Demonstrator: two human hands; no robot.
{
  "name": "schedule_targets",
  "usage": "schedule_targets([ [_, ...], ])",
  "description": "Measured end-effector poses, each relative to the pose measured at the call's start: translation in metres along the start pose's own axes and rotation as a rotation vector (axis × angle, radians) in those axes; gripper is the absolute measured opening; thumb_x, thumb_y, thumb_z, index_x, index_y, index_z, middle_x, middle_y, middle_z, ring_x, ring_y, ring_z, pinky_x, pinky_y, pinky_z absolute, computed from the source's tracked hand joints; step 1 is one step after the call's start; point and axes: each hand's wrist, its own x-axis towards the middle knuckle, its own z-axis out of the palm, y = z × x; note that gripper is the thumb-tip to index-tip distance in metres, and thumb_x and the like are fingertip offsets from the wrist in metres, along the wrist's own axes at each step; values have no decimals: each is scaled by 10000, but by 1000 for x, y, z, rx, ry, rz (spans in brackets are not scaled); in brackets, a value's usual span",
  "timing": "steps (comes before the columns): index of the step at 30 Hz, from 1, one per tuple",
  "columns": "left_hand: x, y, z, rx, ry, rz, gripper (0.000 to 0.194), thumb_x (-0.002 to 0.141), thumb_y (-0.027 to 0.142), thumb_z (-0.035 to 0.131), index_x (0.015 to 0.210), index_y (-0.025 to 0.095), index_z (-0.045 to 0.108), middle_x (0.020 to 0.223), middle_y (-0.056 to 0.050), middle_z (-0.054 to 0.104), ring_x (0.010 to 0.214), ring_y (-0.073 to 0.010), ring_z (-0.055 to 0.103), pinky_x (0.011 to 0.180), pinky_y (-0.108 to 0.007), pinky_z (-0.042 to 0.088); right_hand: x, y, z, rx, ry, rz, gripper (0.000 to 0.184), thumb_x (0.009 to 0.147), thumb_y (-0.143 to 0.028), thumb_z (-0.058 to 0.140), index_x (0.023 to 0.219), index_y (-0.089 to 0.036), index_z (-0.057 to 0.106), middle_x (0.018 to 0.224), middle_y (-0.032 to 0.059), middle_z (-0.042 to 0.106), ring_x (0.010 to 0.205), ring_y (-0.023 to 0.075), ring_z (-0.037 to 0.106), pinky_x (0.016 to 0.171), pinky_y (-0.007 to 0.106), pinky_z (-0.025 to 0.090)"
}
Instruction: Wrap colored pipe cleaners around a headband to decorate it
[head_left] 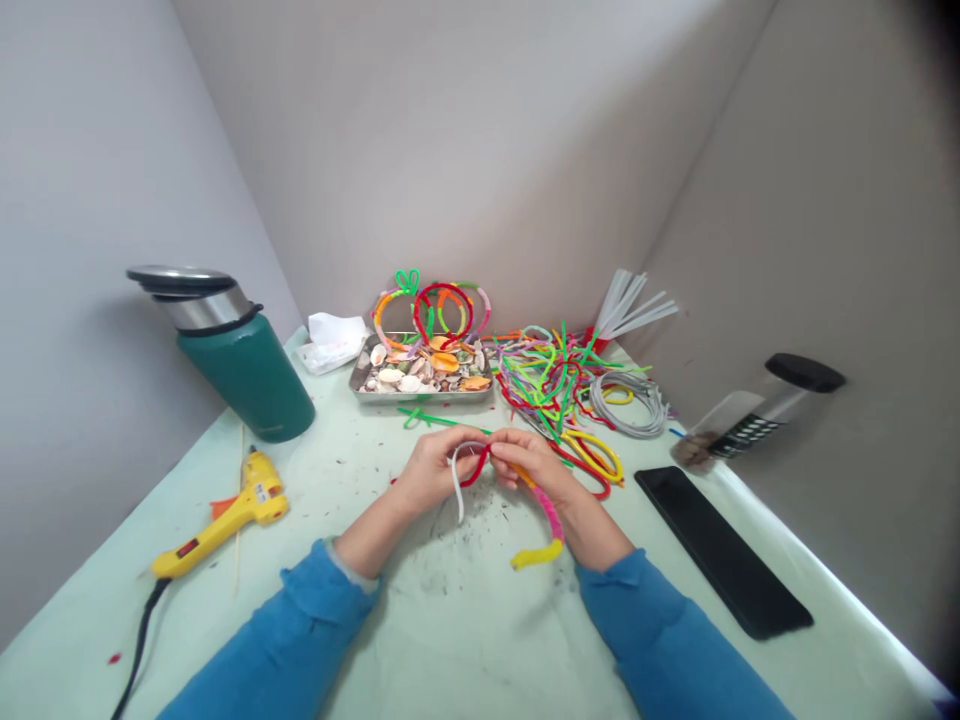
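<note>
My left hand (433, 470) and my right hand (531, 462) meet above the middle of the table, fingers pinched together on a pipe cleaner piece. A bare white-grey strip (457, 490) curves down out of my left fingers, and a red fuzzy pipe cleaner (475, 470) runs between the two hands. Below my right hand hangs a coiled pipe cleaner length (550, 515), orange, then pink, then yellow at its tip. Exactly where the strip and the pipe cleaners join is covered by my fingertips.
A tray of seashells (420, 396) with pipe cleaner rings (444, 290) stands behind my hands. Right of it lie tangled pipe cleaners (544, 375) and a grey wire coil (634, 425). A yellow glue gun (225, 525), green bottle (247, 375), black phone-like slab (720, 550) and clear container (750, 420) flank them.
</note>
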Motion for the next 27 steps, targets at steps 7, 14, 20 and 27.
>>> schedule_targets([
  [7, 1, 4, -4, 49, -31, 54, 129, 749, 174, 557, 853, 125, 614, 787, -48, 647, 702, -126, 585, 670, -230, 463, -2, -2, 0, -61, -60, 41, 153, 702, -258, 631, 785, -146, 570, 499, -46, 488, 393, 58, 377, 383, 190, 294],
  [14, 0, -1, -2, -5, 22, -4, 162, 750, 275, 587, 755, 114, 605, 679, -38, 613, 608, -112, 540, 585, -220, 432, -4, -6, 5, -118, -26, 25, 158, 687, -275, 640, 743, -151, 560, 487, -56, 483, 388, 56, 387, 392, 190, 300],
  [20, 0, 0, 5, -147, 75, -148, 224, 727, 333, 619, 713, 116, 567, 604, -17, 604, 538, -105, 543, 533, -212, 428, 0, 0, 4, -120, 0, -20, 179, 679, -288, 654, 762, -156, 566, 495, -58, 506, 385, 56, 401, 396, 192, 302],
  [27, 3, 2, 9, -273, 113, -231, 260, 683, 333, 657, 680, 137, 486, 570, 21, 546, 501, -81, 497, 505, -195, 399, -2, -1, 8, -176, 19, -58, 150, 704, -282, 633, 752, -151, 577, 524, -47, 516, 422, 62, 419, 408, 193, 313],
])
